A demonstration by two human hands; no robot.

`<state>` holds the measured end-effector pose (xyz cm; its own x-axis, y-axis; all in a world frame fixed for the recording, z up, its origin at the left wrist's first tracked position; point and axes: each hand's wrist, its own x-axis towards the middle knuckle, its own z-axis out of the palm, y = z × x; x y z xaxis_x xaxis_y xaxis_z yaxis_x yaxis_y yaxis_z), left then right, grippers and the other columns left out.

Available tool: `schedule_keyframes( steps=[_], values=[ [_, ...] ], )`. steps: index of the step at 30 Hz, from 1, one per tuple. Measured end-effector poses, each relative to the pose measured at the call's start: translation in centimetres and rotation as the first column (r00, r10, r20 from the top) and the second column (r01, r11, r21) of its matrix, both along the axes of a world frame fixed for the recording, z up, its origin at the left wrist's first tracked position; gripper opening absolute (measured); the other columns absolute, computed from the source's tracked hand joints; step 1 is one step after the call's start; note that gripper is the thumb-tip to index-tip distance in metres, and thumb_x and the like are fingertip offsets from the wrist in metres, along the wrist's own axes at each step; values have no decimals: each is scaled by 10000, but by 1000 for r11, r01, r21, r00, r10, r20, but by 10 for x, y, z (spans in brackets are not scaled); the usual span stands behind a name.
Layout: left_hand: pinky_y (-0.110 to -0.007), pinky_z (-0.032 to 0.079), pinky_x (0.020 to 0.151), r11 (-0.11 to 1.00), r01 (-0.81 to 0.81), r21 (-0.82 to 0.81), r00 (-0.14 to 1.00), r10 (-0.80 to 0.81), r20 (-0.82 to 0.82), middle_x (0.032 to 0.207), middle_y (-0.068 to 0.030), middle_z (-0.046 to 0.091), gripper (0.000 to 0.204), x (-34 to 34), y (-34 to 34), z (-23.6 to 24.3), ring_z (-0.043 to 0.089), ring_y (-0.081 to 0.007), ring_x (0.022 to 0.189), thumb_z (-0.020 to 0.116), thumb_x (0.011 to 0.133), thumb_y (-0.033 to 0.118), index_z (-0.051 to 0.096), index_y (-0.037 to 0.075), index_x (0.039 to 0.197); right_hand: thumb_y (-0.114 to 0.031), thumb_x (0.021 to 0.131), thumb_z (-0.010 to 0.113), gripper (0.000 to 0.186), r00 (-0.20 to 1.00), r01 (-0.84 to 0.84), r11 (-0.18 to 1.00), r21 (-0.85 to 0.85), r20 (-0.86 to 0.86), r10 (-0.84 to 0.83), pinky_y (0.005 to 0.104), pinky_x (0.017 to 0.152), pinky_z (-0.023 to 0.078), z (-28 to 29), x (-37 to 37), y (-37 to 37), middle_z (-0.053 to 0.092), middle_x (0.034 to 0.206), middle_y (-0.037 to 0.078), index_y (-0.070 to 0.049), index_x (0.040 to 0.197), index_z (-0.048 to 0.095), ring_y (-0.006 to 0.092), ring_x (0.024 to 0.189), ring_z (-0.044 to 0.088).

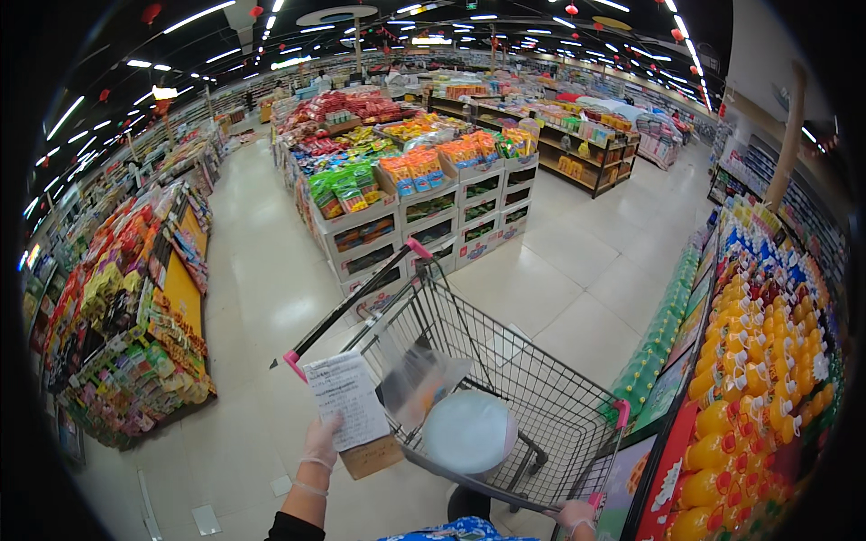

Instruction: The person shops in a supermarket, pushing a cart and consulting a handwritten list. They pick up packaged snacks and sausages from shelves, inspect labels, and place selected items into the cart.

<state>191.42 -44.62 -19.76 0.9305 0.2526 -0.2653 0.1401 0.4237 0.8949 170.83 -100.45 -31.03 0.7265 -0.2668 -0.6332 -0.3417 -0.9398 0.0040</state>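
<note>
My gloved left hand (pixel 322 442) grips a white written sheet (pixel 347 392), with a brown cardboard piece (pixel 370 460) behind its lower part. My gloved right hand (pixel 574 518) is closed on the handle of a wire shopping cart (pixel 550 388) at the lower right. Inside the cart lie a pale, round plastic item (pixel 465 431) and a translucent bag (pixel 424 383) with something orange in it, partly behind the sheet.
White display bins (pixel 478 216) of colourful packs stand ahead, with wooden shelves (pixel 586 167) beyond. A snack display (pixel 144 316) lines the left aisle. Stacked orange bottles (pixel 731 379) and green bottles (pixel 663 325) run close along the cart's right.
</note>
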Motion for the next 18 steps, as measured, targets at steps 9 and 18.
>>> schedule_keyframes(
  steps=[9,18],
  values=[
    [-416,564,894,985,-41,-166,981,8,-196,1197,-112,674,336,186,-123,30,652,-262,1060,622,979,93,572,5,1299,-676,829,625,566,988,154,986,58,-37,-152,402,873,530,53,198,-37,734,1115,66,-246,1180,736,288,1068,672],
    [-422,551,941,967,96,-236,977,-136,-162,1226,-133,665,364,342,-200,21,653,-266,1106,631,967,108,566,-15,1303,-691,816,617,582,962,270,962,-37,-22,-271,429,887,527,49,385,-113,736,1089,103,-187,1059,778,299,1067,674]
  ],
)
